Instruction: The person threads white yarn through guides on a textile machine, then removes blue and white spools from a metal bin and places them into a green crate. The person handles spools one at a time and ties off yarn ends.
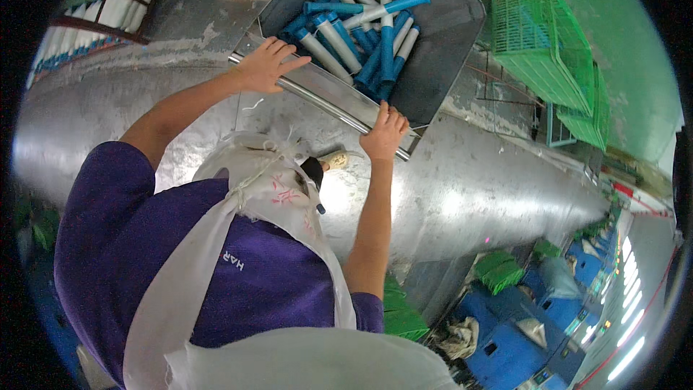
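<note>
A dark grey cart [446, 11] is in front of me, with a metal push bar [325, 106] along its near side. Blue and white bobbin tubes [381, 11] lie in a loose pile inside it, at crossing angles. My left hand [268, 65] rests over the left part of the bar, with its thumb and fingers spread toward the cart's rim. Toward the bar's right end, my right hand [385, 132] is closed around it, fingers curled over the top. Both arms reach forward.
Green plastic crates [541, 40] are stacked to the right of the cart. At the far left, white bobbins [123, 7] stand on a dark rack. Blue machines [498, 339] and green bundles [498, 272] line the lower right. The floor [469, 188] is grey and shiny.
</note>
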Demonstrator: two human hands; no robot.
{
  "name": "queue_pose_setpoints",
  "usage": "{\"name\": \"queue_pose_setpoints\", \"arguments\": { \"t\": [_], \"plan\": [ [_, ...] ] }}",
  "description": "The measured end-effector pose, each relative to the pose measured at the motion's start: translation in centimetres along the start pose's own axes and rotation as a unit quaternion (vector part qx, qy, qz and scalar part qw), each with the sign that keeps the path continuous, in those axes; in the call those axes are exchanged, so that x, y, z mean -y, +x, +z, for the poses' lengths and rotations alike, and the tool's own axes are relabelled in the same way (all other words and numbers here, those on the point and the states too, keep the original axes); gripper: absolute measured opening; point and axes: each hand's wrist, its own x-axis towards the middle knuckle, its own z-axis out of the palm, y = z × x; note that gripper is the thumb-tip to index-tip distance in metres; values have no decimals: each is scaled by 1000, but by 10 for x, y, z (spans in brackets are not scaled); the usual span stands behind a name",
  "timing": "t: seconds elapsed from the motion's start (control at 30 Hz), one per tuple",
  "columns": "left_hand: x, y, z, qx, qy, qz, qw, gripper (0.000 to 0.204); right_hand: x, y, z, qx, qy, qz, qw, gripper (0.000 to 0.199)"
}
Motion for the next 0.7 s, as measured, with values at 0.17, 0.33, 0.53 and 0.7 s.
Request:
{"name": "queue_pose_setpoints", "arguments": {
  "t": [0.17,0.33,0.53,0.7],
  "plan": [
    [-35,-67,28,-14,26,-94,995,97,-2,-26,27,12,47,-105,993,69],
    [-61,-72,63,59,50,-164,983,98,-25,-16,44,39,47,-185,981,73],
    [-93,-38,45,90,-13,-205,975,89,-82,8,27,94,173,-244,950,74],
    [-42,-30,53,165,-290,-328,884,60,-77,18,13,152,254,-167,940,52]
  ]
}}
